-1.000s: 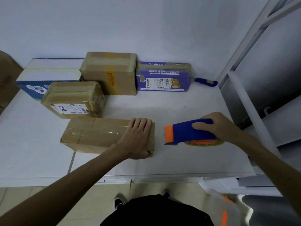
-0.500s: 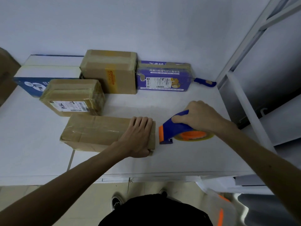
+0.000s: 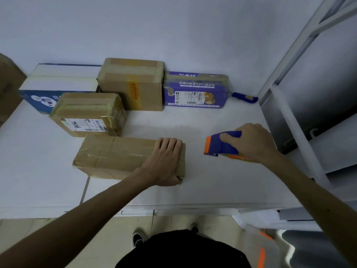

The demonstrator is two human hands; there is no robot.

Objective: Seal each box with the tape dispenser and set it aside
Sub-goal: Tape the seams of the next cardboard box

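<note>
A long flat cardboard box [image 3: 114, 155] lies near the front of the white table [image 3: 193, 120]. My left hand [image 3: 164, 161] rests on its right end, fingers flat on top and thumb down the near side. To the right, my right hand [image 3: 253, 142] grips the blue and orange tape dispenser [image 3: 220, 145], which is a short gap away from the box end and close to the table surface.
Behind stand a labelled brown box [image 3: 87, 115], a taller brown box [image 3: 133, 84], a purple printed box [image 3: 195, 90], a blue and white box [image 3: 58, 82] and a blue-handled tool [image 3: 244, 97]. A metal shelf frame [image 3: 289, 113] borders the right side.
My right hand carried the dispenser toward the box end half a second ago and has now drawn it back to the right. My left hand stays on the box.
</note>
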